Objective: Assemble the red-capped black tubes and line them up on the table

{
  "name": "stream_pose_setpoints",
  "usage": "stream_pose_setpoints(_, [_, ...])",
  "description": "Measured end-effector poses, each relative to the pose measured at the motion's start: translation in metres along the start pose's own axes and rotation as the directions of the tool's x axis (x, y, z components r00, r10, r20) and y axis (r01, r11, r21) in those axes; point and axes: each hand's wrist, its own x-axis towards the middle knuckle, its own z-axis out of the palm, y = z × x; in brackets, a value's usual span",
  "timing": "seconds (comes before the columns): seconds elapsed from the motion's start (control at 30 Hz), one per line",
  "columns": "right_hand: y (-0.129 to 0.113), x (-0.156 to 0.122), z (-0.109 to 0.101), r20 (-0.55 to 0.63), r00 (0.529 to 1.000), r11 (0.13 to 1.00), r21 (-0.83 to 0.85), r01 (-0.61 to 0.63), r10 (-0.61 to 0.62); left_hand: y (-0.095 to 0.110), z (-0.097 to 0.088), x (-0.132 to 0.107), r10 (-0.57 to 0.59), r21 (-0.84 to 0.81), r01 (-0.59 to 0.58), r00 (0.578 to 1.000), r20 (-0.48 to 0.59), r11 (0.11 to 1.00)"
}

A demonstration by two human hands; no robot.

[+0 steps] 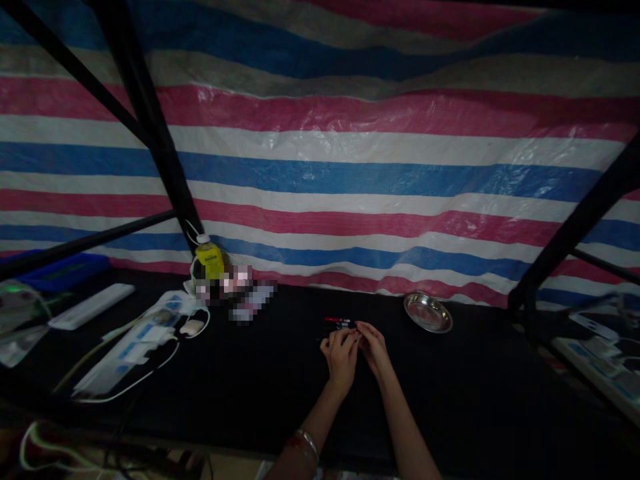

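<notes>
Several pens that look like markers, one red [336, 320] and the others dark, lie side by side on the black tabletop [270, 380]. My left hand [341, 357] is bent over their near side, with its fingers closed down at them. From the right, my right hand [371, 344] pinches at their right end, and its fingertips meet those of my left hand. My fingers hide part of the pens, so how many there are cannot be made out. To the right of my hands stands a shallow round metal dish [427, 313].
At the left lie a white power strip [123, 360] with plugs and cables, and a long white box [93, 307]. A yellow-labelled bottle [210, 259] stands at the back beside blurred items. Black frame posts [167, 167] and a striped sheet [350, 173] bound the table.
</notes>
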Motion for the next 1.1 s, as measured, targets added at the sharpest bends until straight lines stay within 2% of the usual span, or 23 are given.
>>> stream_pose_setpoints(0.23, [-0.002, -0.002, -0.004, 0.05, 0.995, 0.995, 0.053, -0.084, 0.081, -0.004, 0.004, 0.0, 0.019, -0.042, -0.019, 1.0, -0.01, 0.999])
stream_pose_setpoints(0.43, [-0.004, -0.002, -0.005, 0.062, 0.996, 0.998, 0.021, -0.058, 0.056, -0.006, 0.006, 0.001, 0.048, -0.141, -0.055, 0.997, -0.053, 0.988])
stream_pose_setpoints(0.67, [-0.006, -0.004, -0.005, 0.101, 0.992, 0.997, -0.019, -0.073, 0.074, -0.004, 0.004, 0.002, 0.059, -0.125, -0.068, 0.995, -0.075, 0.99])
stream_pose_setpoints(0.9, [-0.012, -0.01, -0.001, 0.162, 0.978, 0.989, 0.047, -0.141, 0.132, -0.011, 0.008, 0.004, 0.062, -0.153, -0.089, 0.982, -0.178, 0.984])
stream_pose_setpoints(1.1, [-0.015, -0.009, -0.002, 0.176, 0.978, 0.99, 0.066, -0.128, 0.115, -0.013, 0.009, 0.004, 0.099, -0.127, -0.117, 0.985, -0.14, 0.985])
